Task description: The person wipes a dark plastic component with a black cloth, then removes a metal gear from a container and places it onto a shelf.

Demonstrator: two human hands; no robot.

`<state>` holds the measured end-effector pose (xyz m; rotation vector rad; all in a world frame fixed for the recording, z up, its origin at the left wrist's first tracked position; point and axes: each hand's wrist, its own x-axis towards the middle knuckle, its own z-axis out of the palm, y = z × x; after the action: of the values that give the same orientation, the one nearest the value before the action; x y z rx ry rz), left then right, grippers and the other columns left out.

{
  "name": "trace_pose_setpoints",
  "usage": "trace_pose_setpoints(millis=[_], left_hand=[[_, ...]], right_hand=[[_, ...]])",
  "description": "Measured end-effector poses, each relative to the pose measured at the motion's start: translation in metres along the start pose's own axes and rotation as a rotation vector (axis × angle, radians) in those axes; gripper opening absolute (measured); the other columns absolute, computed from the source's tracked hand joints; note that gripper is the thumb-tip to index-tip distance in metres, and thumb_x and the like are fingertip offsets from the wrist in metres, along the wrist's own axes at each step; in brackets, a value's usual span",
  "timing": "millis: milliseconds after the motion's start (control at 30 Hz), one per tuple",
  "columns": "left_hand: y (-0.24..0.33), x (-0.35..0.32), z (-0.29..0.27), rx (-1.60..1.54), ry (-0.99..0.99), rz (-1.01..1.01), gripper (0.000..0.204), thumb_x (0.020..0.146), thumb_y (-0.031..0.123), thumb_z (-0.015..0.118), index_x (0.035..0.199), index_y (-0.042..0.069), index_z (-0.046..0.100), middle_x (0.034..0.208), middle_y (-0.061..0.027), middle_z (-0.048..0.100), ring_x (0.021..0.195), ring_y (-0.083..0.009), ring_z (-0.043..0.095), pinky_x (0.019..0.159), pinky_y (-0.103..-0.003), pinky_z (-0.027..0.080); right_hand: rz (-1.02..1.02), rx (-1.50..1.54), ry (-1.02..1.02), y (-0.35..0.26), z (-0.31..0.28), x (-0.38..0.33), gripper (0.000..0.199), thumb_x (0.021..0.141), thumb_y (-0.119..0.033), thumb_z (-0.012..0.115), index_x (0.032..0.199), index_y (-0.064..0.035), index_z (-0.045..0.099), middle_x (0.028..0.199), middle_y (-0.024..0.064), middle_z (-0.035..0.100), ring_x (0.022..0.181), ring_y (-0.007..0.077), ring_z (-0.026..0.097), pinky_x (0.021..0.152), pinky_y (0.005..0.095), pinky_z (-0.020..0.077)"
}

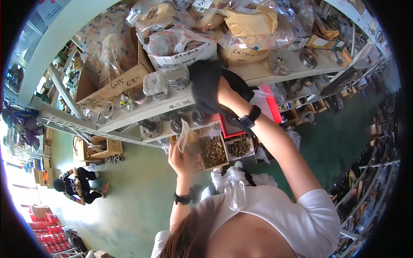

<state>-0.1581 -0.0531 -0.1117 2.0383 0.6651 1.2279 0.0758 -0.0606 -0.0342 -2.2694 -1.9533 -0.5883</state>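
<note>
The right hand [205, 86], covered by a black glove, is reaching up to the front edge of the grey metal shelf [258, 71]. Its grip is facing away from the camera, so it cannot be told whether the grip is open or closed. A black watch [250, 117] is sitting on the right wrist.

The left hand [180, 157] is bare and is closing its grip on a small clear plastic bag [185, 134], holding it upright just below the shelf edge and to the left of the gloved hand. A black band [183, 198] is circling the left wrist.

Just right of the bag, a cardboard box of brass fittings [214, 151] is standing on the lower level, with a second box of darker fittings [239, 147] beside it. A red tray [273, 107] is showing behind the right forearm.

On the shelf above, clear jars [165, 81] are standing left of the glove, and bagged parts [254, 23] are piled further back. A large cardboard box [116, 81] is occupying the left end.

Far left, on the green floor [133, 193], another person [77, 185] is crouching near red crates [45, 234].
</note>
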Motion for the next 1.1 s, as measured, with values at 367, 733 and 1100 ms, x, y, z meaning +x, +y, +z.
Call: trace_pose_setpoints(millis=[367,733,1100], left_hand=[[-0.011,-0.012,-0.015,0.104,0.004,-0.022,0.026,0.071,-0.005,0.048,0.094,0.0,0.059,0.07,-0.0085,0.05,0.057,-0.0204,0.048,0.052,-0.028,0.039],[0.01,0.014,0.021,-0.055,-0.09,0.086,0.017,0.077,-0.005,0.047,0.091,-0.003,0.057,0.072,-0.011,0.05,0.058,-0.0211,0.046,0.053,-0.027,0.037],[0.02,0.001,0.016,-0.056,-0.095,-0.002,0.02,0.076,-0.005,0.046,0.092,-0.003,0.058,0.069,-0.0091,0.049,0.056,-0.0184,0.044,0.051,-0.027,0.035]], right_hand=[[0.049,-0.054,0.211,-0.004,0.011,-0.027,0.029,0.069,-0.017,0.049,0.091,0.0,0.057,0.091,0.0144,0.055,0.086,0.0246,0.054,0.072,0.0365,0.0446],[0.033,0.005,0.236,0.002,-0.002,-0.024,0.024,0.068,-0.023,0.051,0.079,-0.0029,0.058,0.072,0.0143,0.055,0.071,0.0318,0.052,0.065,0.039,0.04],[0.095,-0.1,0.209,-0.007,0.0,-0.018,0.005,0.064,-0.014,0.053,0.062,-0.009,0.052,0.07,0.009,0.056,0.073,0.0238,0.053,0.062,0.0357,0.0418]])
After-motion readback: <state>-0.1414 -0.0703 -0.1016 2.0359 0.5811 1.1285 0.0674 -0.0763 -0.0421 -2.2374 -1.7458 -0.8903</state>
